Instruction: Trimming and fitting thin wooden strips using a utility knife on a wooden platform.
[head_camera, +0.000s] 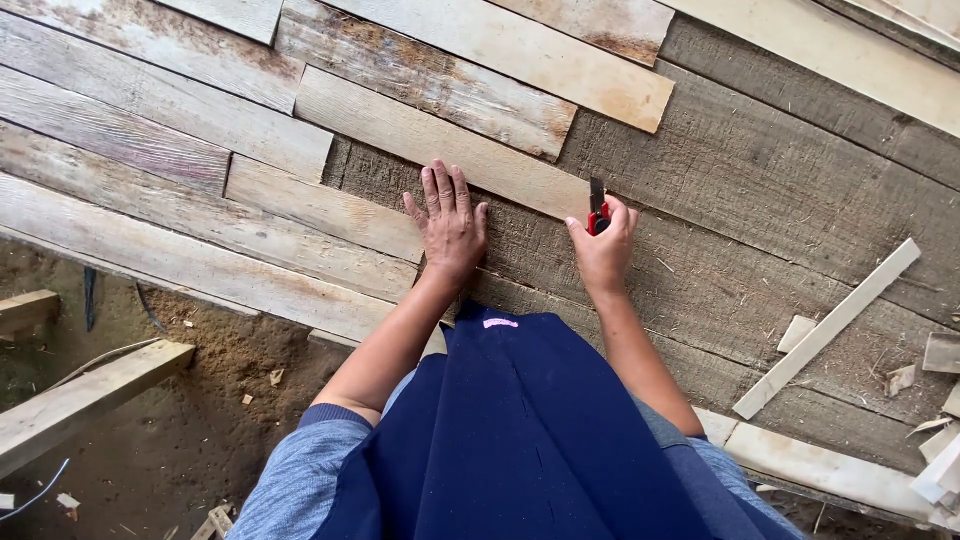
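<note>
Gripping one red knife (598, 212), two hands.

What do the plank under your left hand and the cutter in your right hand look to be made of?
Plank: bare, unfinished wood, to judge by the grain lines, weathered grey patches and rough sawn edge. The left hand lies flat on it. Cutter, gripped in the right hand: red body, probably plastic, with a dark thin blade, likely metal; too small to be sure.
</note>
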